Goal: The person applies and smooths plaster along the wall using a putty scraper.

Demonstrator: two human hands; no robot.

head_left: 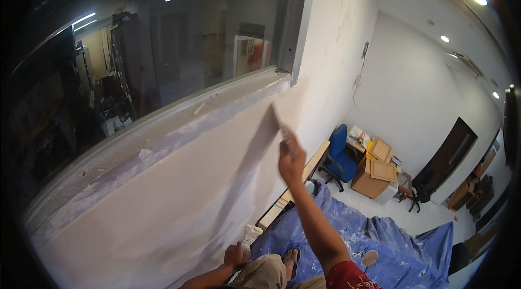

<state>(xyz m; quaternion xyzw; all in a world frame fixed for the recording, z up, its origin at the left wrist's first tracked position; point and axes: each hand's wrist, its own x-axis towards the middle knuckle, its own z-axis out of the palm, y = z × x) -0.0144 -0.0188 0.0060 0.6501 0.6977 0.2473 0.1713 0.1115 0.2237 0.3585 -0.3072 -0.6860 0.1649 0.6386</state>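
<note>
My right hand (291, 159) is raised to the wall (179, 191) below the window, its fingers closed round a putty knife (276, 116). The blade points up and lies at the wall's surface, a little below the corner of the window frame; a long shadow falls from it down the wall. Low down near my knee, my left hand (236, 255) is closed on the handle end of a tool that carries a lump of white putty (251, 232). Most of that tool is hidden by the putty and my fingers. Damp-looking beige patches mark the wall.
Crumbs lie on the window ledge (203, 109) under the dark glass. A putty-spattered blue tarp (347, 229) covers the floor around my sandalled foot (291, 262). Further right stand a blue office chair (339, 153), cardboard boxes (369, 180) and a dark door (448, 153).
</note>
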